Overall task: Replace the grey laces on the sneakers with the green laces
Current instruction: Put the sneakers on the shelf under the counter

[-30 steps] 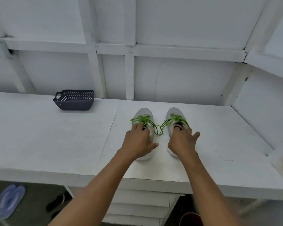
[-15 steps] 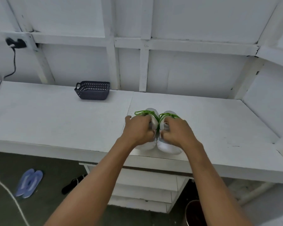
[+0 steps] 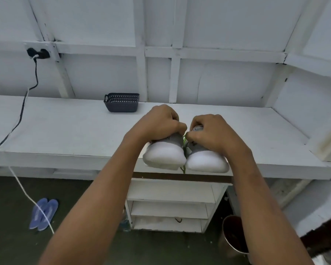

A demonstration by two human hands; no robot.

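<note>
A person holds a pair of sneakers side by side at the front edge of a white bench (image 3: 65, 131), heels toward the camera. The left hand (image 3: 159, 121) curls over the collar of the left sneaker (image 3: 164, 155), and the right hand (image 3: 208, 131) grips the right sneaker (image 3: 206, 161) the same way. Both sets of fingers are closed tight around the shoe openings. The green laces (image 3: 184, 139) show only as a thin strand in the gap between the two shoes, with a loose end hanging below the heels. The hands hide the eyelets, so how fully the lacing is done cannot be told. No grey laces show.

The pair seems to be raised just off the bench, which suggests the relacing is finished and the shoes are being moved. To do that well, the person should hold both shoes level and pressed together, so the strand between them stays slack. The dangling end should be lifted clear of the bench edge so it cannot snag there. A dark basket (image 3: 121, 102) sits well back on the bench, and blue slippers (image 3: 44, 213) lie on the floor to the left.
</note>
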